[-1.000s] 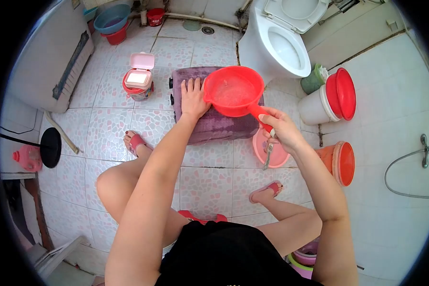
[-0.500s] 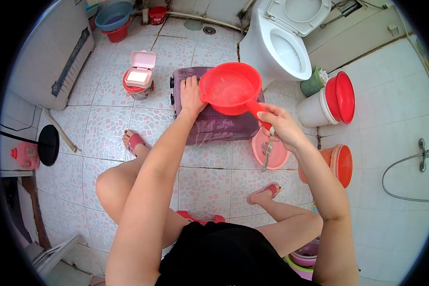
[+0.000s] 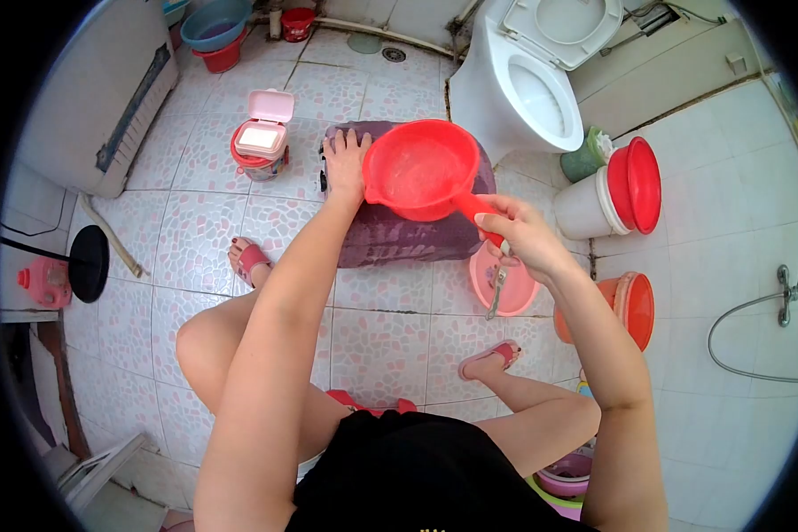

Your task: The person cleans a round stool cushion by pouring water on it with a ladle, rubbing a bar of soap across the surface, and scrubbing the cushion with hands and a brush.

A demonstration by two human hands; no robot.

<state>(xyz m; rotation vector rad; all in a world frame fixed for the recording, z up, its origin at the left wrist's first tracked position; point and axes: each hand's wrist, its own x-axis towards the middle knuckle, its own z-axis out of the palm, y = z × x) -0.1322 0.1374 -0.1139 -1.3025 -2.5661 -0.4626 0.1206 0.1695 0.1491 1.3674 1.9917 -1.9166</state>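
Observation:
My right hand (image 3: 525,232) is wrapped round the handle of a red plastic water dipper (image 3: 424,168), its bowl held over a purple suitcase (image 3: 408,241). The suitcase lies on the tiled floor, with dark wheels at its left end and pale wet or soapy streaks on its near side. On the suitcase's left part rests my left hand (image 3: 348,164), fingers spread, close beside the dipper's rim. Just below my right hand a pink basin (image 3: 512,297) stands on the floor, with what looks like a brush or strap across its edge.
An open pink soap box (image 3: 264,140) sits on a small red bucket left of the suitcase. A toilet (image 3: 532,97) stands behind it at right. Along the right wall are a white bucket with a red basin (image 3: 634,186) and an orange bucket (image 3: 634,310). A floor drain (image 3: 394,55) lies at the back.
The dipper has shifted slightly left and towards me. My left hand has slid a little left on the suitcase, its fingers now wider apart.

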